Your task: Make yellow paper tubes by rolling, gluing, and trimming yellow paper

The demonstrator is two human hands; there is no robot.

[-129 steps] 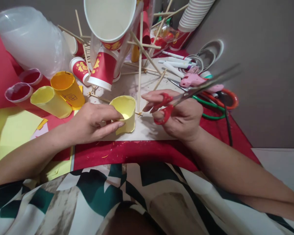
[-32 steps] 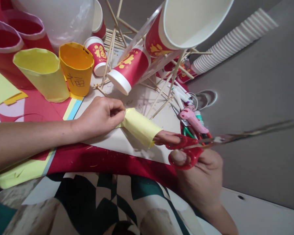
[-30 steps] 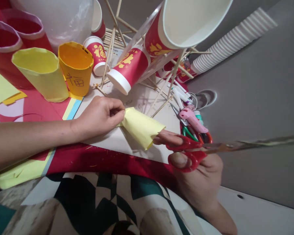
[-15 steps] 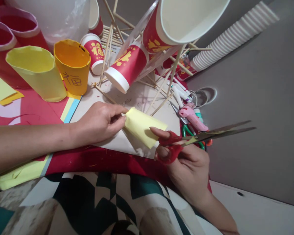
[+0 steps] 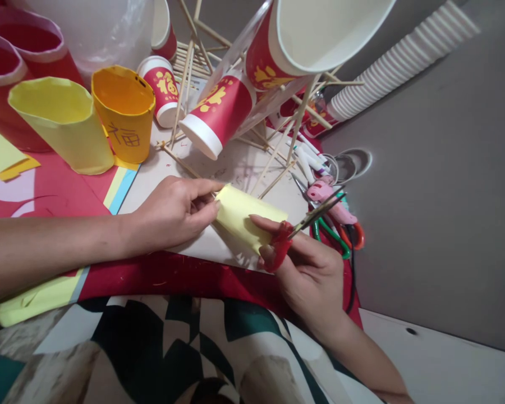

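Observation:
A pale yellow paper cup point(image 5: 248, 212), or a cup wrapped in yellow paper, lies tilted on its side above the white board. Thumb and fingers of my left hand point(image 5: 180, 210) pinch its left end. In my right hand point(image 5: 313, 275) are scissors with red handles point(image 5: 281, 247), the thumb and a finger through the loops. Their blades point up and right, away from the cup, and look nearly closed. My right index finger lies over the cup's right end; whether it presses on it I cannot tell.
Yellow point(image 5: 67, 132) and orange point(image 5: 128, 126) paper cups stand at left beside red ones. Large red-and-white cups point(image 5: 231, 112) hang over a wooden-stick frame point(image 5: 189, 84). Pliers, a pink glue gun point(image 5: 336, 205) and markers lie right, near a grey wall point(image 5: 437, 168).
The scissors have turned, their blades swinging from pointing right to up-right and closing together. My right hand has shifted slightly left. My left hand and the yellow cup are nearly still.

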